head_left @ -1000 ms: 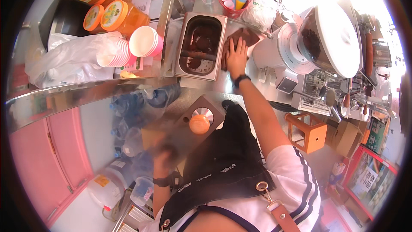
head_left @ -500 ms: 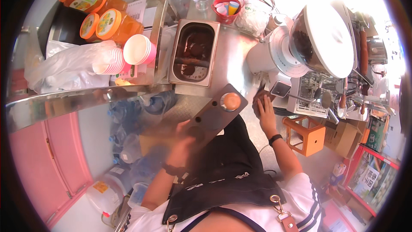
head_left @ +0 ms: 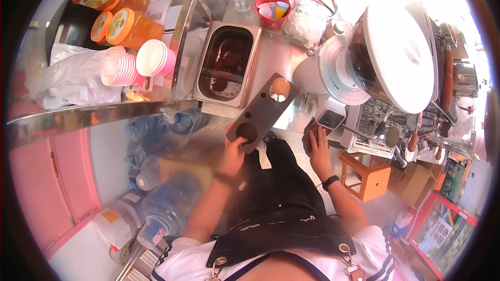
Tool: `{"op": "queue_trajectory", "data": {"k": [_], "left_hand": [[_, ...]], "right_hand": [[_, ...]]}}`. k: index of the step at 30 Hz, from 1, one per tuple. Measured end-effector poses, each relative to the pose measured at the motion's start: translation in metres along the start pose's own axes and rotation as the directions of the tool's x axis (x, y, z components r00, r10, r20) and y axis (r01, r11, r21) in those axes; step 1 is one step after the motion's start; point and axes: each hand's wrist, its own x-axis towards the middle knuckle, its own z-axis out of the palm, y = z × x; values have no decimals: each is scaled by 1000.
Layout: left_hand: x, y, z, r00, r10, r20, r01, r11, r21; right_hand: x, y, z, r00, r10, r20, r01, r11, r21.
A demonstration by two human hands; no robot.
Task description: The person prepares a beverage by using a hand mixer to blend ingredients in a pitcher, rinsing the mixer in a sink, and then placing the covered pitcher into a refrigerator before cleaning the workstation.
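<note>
Gripping the near end of a dark tamping mat (head_left: 259,113), the left hand (head_left: 233,154) had its fingers clamped on the mat's lower edge, thumb by the round hollow. The mat lay slanted, far end w/ an orange-topped tamper (head_left: 280,88) resting on the steel worktop (head_left: 277,56), near end overhanging the worktop's front edge. The right hand (head_left: 317,147) lay flat, fingers together, on a brown cloth (head_left: 308,136) just under the grinder (head_left: 333,70), at the worktop's right corner. A steel knock-box tray (head_left: 225,65) sat just left of the mat, touching or nearly so; can't tell which. Open room: only the strip betw. tray and grinder, plus the gap below the edge over the person's lap. A wooden stool (head_left: 367,174) stood near the right forearm.

Vs. half a sec. before: the mat had slid up toward the worktop, tamper now further in; left hand was sharp rather than blurred; right hand stayed approx. at the same corner.
</note>
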Motion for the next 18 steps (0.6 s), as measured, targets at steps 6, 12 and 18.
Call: {"op": "queue_trajectory", "data": {"k": [6, 12, 18], "left_hand": [[39, -38, 18, 999, 46, -25, -50, 986, -162], [69, -41, 76, 985, 15, -169, -63, 958, -280], [81, -36, 100, 947, 73, -314, -184, 922, -342]], "right_hand": [[1, -4, 0, 1000, 0, -16, 0, 1000, -10], [-3, 3, -1, 1000, 18, 18, -19, 1000, 16], [3, -4, -7, 999, -27, 23, 26, 999, 47]]}}
